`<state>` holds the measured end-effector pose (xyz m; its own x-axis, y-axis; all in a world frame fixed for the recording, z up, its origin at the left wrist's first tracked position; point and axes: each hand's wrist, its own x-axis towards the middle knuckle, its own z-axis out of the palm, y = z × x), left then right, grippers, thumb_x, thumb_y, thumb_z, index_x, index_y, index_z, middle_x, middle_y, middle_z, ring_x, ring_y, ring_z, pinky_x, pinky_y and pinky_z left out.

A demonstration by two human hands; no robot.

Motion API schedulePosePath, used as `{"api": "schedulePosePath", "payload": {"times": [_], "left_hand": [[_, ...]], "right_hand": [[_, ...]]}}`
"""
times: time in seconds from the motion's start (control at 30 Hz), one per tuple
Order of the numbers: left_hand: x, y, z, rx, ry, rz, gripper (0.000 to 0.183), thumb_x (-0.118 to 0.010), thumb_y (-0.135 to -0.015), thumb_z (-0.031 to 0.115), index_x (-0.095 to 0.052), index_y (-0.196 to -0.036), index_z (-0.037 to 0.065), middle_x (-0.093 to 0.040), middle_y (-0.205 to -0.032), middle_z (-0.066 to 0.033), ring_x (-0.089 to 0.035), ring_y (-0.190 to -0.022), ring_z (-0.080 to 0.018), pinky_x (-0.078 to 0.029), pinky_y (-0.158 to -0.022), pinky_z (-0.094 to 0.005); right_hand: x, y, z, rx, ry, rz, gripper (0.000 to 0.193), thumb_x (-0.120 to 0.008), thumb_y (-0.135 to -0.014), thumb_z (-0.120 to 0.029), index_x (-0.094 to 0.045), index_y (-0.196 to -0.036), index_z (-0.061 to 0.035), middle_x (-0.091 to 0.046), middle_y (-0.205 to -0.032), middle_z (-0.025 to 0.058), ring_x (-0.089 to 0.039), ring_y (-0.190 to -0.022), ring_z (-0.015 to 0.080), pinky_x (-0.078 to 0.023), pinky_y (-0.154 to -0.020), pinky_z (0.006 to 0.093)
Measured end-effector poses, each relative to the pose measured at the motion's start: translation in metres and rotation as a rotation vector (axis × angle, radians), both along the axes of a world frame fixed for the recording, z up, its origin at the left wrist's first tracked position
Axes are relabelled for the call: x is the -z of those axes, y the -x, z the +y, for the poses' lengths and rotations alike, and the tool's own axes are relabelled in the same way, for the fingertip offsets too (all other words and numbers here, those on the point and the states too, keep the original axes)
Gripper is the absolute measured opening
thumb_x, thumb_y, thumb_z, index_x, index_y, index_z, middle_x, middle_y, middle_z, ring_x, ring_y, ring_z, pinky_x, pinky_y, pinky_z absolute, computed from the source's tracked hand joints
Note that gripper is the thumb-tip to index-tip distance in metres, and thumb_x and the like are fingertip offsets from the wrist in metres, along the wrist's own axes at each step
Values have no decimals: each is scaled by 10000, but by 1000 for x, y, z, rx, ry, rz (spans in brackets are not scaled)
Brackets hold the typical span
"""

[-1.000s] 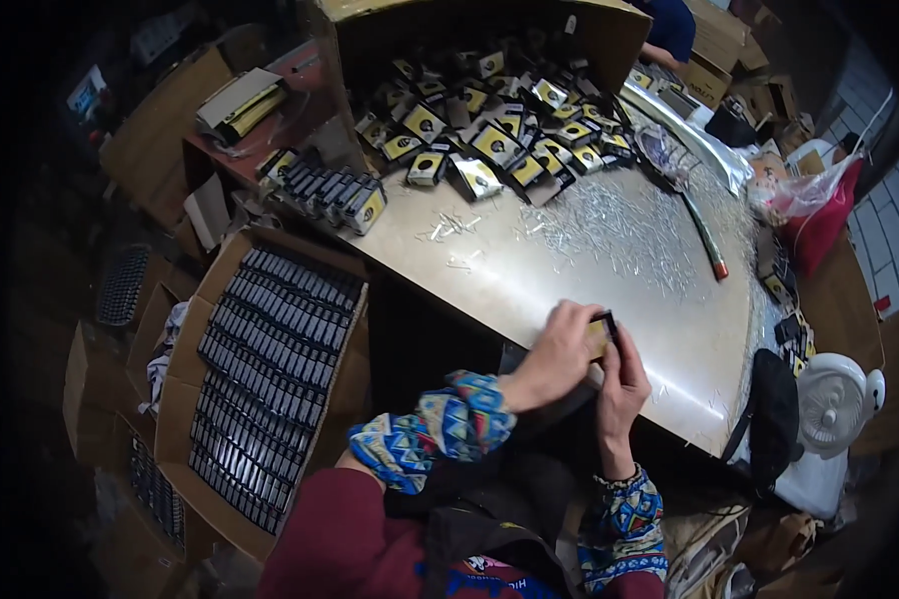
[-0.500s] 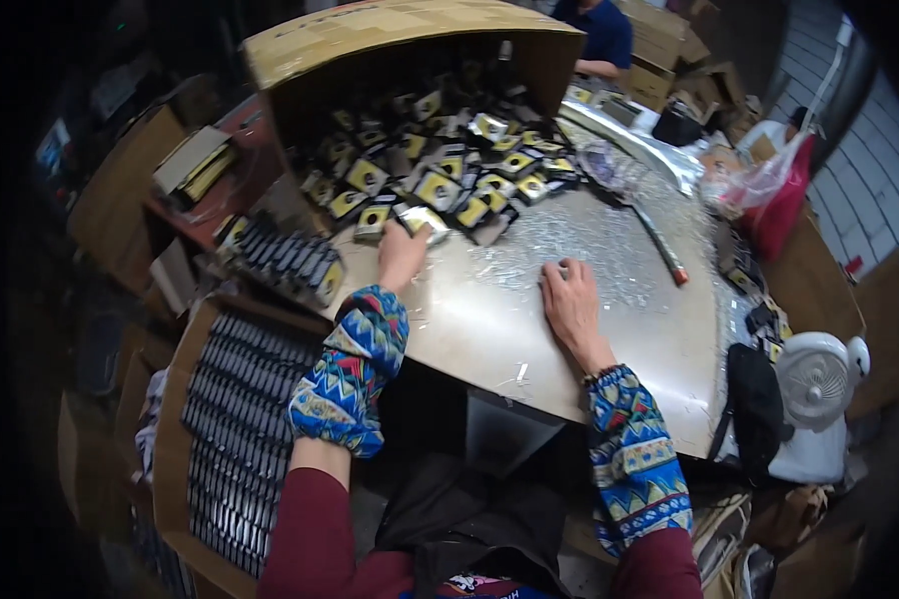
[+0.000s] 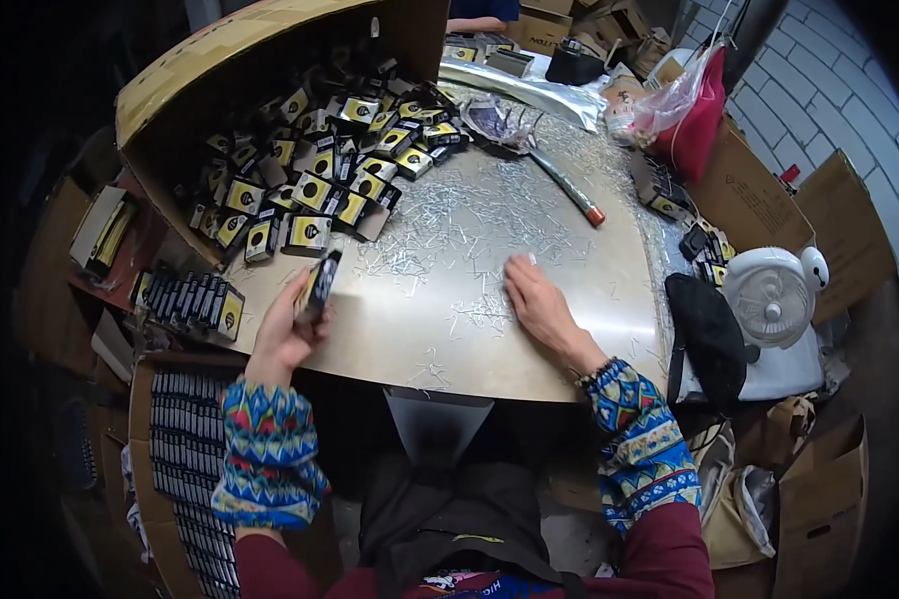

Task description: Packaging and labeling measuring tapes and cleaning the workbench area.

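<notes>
My left hand (image 3: 290, 324) grips a small black and yellow box (image 3: 317, 287) above the near left of the metal tabletop (image 3: 370, 349). Just beyond it lies a heap of similar small boxes (image 3: 313, 190), spilling from a large carton (image 3: 280, 25) tipped on its side. On the right, my right hand (image 3: 544, 302) rests at the edge of many loose, bent metal wires (image 3: 479, 225). Its fingers are drawn together and point down; whatever is between the fingertips, if anything, is too small to see.
Upright boxes stand in a row (image 3: 190, 304) at the table's left edge. Below is a carton (image 3: 140, 439) packed with boxes. A dark rod with a red end (image 3: 567, 190) lies beyond my right hand; a white fan (image 3: 772, 299) and black pouch (image 3: 704, 334) are right. Someone's sleeve (image 3: 484, 10) shows behind.
My left hand has drawn back from the heap with a box in its grip. The right hand's fingers have come closer together over the wires. The whole view has shifted toward the right.
</notes>
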<state>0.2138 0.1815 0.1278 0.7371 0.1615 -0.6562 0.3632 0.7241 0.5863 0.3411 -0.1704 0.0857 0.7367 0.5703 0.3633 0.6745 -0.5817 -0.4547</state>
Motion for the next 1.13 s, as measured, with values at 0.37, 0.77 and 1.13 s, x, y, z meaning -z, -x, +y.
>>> {"api": "schedulePosePath", "payload": {"times": [0.37, 0.77, 1.13], "left_hand": [[37, 124, -66, 16, -1, -146, 339, -464, -993, 357, -555, -1162, 77, -674, -921, -41, -676, -754, -170, -579, -621, -370], [140, 194, -145, 457, -392, -70, 222, -578, -893, 74, -605, -1111, 40, -621, -942, -7, -556, -779, -69, -452, -675, -221], [140, 206, -169, 147, -57, -41, 180, -562, -885, 81, -593, -1062, 77, -619, -898, 12, -572, -797, -52, -443, -582, -191]], "right_hand": [[1, 6, 56, -82, 285, -49, 528, -480, -976, -396, -416, -1429, -133, -331, -1495, 218, -244, -1406, 424, -219, -1136, 527], [8, 85, 92, -102, 102, -112, 461, -528, -954, -339, -514, -1298, -33, -432, -1401, 243, -370, -1327, 419, -291, -1108, 508], [-26, 190, 55, -311, 43, 352, 500, -578, -938, -195, -433, -1395, -56, -366, -1459, 241, -258, -1378, 491, -308, -1105, 506]]}}
